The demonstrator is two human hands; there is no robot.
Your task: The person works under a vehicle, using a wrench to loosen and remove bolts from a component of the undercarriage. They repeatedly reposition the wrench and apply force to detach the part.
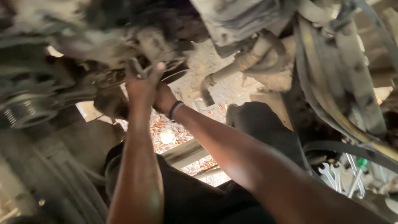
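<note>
I am looking up at the grimy underside of a vehicle. My left hand reaches up and grips a small metal tool, likely a wrench, pressed against a dirty engine part. My right hand sits just behind and to the right of the left hand, touching it. A dark band is on the right wrist. The left hand hides the right hand's fingers, so what they hold is unclear.
A ribbed metal pulley sits at the left. Pale hoses and a black belt hang at the right. Several wrenches lie on the ground at lower right. My dark-clothed torso fills the bottom centre.
</note>
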